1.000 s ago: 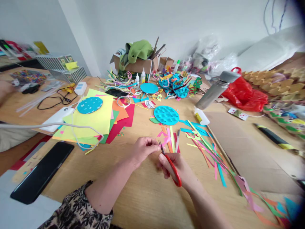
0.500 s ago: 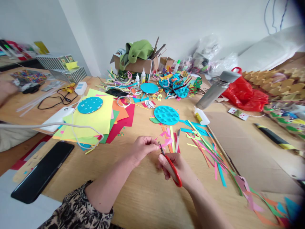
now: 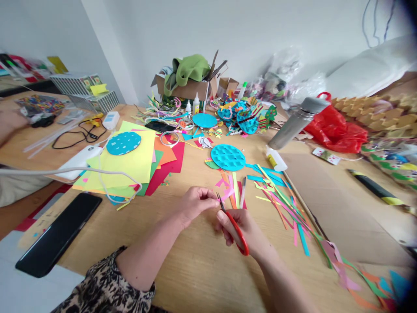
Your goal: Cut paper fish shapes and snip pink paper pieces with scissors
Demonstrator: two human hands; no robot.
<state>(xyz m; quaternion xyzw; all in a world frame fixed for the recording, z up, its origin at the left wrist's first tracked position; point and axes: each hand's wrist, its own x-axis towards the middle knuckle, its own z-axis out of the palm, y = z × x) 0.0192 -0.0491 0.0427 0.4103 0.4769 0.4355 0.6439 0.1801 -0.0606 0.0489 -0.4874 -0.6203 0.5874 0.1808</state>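
Observation:
My right hand [image 3: 239, 224] is closed around red-handled scissors [image 3: 237, 232], whose dark blades point up and away from me. Close beside the blade tips, my left hand [image 3: 198, 202] pinches a thin pink paper strip [image 3: 228, 194] between thumb and fingertips. How much of the strip lies between the blades is too small to tell. Just beyond my hands lie a pen [image 3: 243, 191] and several coloured paper strips [image 3: 235, 184]. Farther off rests a blue oval [image 3: 228, 157] with raised flaps, a green paper piece partly under it.
Coloured paper sheets [image 3: 130, 161] and a black phone [image 3: 60, 234] lie to the left, with a white cable [image 3: 65, 171] across. A steel bottle [image 3: 295, 124], glue bottle [image 3: 276, 160] and cardboard [image 3: 339, 204] are at right. Another person's hand [image 3: 11, 121] shows at far left.
The pink paper by the blades has shifted and its curled shape looks different. Both my hands stay almost in place, the scissors still held.

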